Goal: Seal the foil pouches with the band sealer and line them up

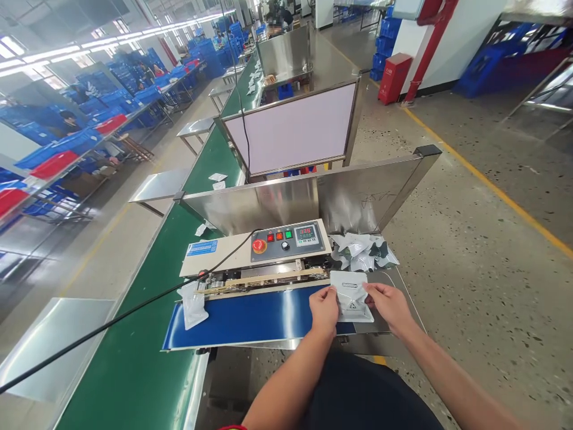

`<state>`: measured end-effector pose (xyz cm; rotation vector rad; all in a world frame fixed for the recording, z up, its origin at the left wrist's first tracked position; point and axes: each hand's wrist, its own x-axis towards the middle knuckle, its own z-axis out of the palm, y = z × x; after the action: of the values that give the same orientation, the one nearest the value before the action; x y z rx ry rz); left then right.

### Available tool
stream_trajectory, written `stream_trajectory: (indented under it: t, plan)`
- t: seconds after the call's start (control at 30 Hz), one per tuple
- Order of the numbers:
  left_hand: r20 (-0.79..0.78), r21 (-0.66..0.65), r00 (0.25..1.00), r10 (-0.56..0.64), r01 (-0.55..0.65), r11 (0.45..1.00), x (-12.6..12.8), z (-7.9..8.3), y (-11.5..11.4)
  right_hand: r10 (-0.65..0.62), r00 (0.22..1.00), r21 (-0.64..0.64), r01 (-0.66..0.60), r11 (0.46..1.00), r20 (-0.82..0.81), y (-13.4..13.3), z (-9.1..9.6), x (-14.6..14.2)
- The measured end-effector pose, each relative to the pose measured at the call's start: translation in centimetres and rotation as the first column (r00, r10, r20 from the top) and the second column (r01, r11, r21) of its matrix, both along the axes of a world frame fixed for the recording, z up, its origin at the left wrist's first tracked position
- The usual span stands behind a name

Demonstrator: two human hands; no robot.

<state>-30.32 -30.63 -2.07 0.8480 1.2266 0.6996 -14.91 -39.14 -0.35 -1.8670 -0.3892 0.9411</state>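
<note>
My left hand (323, 309) and my right hand (389, 307) pinch opposite edges of a white foil pouch (351, 297) printed with a small triangle mark. The pouch lies over the right end of the blue conveyor belt (250, 319) of a band sealer. The sealer's control panel (286, 240) has a red stop button and a digital display. Another pouch (194, 306) rests at the belt's left end by the sealing jaws (264, 280). A heap of similar pouches (363, 251) sits behind my hands, right of the panel.
A stainless steel guard panel (367, 194) stands behind the sealer, and a green conveyor line (134, 358) runs past it. A black cable (111, 322) crosses the line. Blue crates (385, 45) and a red box (394, 77) stand further back.
</note>
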Motion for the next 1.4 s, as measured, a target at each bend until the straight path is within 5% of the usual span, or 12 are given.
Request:
stream_trajectory:
  t: [0.23,0.33,0.5,0.7,0.93,1.07,1.2,1.4]
  plan:
    - [0.002,-0.042,0.989,0.148,-0.148,0.988,-3.4,-0.5,2.3,0.234,0.972,-0.064,-0.235,0.970,-0.031,5.2,-1.1,-0.8]
    - [-0.068,0.075,0.976,0.207,-0.202,0.976,-6.6,0.0,2.2,0.274,0.954,-0.125,-0.259,0.958,0.124,6.5,-0.8,2.0]
    - [-0.151,0.382,0.894,0.422,-0.341,0.859,-10.7,1.2,0.5,0.287,0.835,-0.181,-0.227,0.957,0.470,9.2,-0.9,7.2]
    - [-0.116,0.500,0.972,0.205,-0.121,0.858,-9.0,3.2,-1.4,0.334,0.746,-0.193,-0.274,0.942,0.576,9.6,0.1,9.0]
    - [-0.179,0.661,0.982,-0.067,0.170,0.731,-2.4,5.0,-0.7,0.242,0.789,0.056,-0.329,0.943,0.564,1.0,5.9,7.3]
    - [-0.161,0.658,0.952,-0.262,0.301,0.690,0.3,5.8,-0.6,0.241,0.864,0.139,-0.332,0.933,0.442,-1.9,6.9,4.0]
    - [-0.134,0.576,0.926,-0.352,0.362,0.733,0.5,5.9,-1.4,0.090,0.970,0.176,-0.132,0.976,0.227,-3.0,5.3,1.8]
    - [-0.076,0.221,0.986,-0.149,0.163,0.962,0.0,2.5,-1.4,-0.025,1.000,-0.061,0.024,0.998,-0.014,-2.0,2.4,1.6]
